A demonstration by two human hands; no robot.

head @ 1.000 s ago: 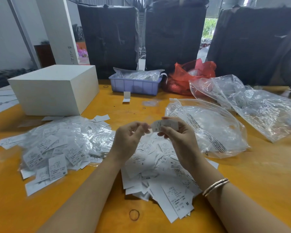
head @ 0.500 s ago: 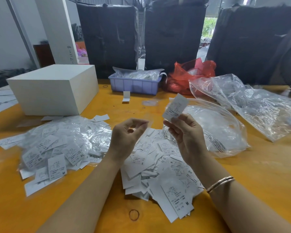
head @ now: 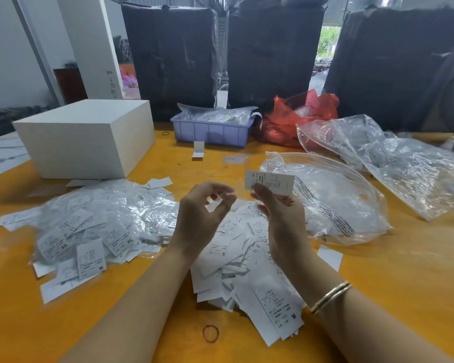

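R hand (head: pixel 281 216) pinches a flat white rectangular paper tag (head: pixel 269 182), fine black print & "XL", btwn thumb & fingertips. It's held up over a loose heap of matte white paper tags (head: pixel 241 258) on the glossy orange counter (head: pixel 404 271). L hand (head: pixel 199 216) hovers just beside, fingers curled in a ring; can't tell if its grip holds anything. To the left: crinkly heap of clear-sleeved tags (head: pixel 102 221). Behind the tag: shiny clear plastic bag (head: pixel 333 205). Far side: white block-shaped box (head: pixel 89 137), lilac ribbed plastic tray (head: pixel 210 132).

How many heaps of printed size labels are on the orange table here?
2. The wrapped heap lies left of the left hand; the loose heap lies under both hands. The right hand pinches a single label apart. The clear bags may hide more.
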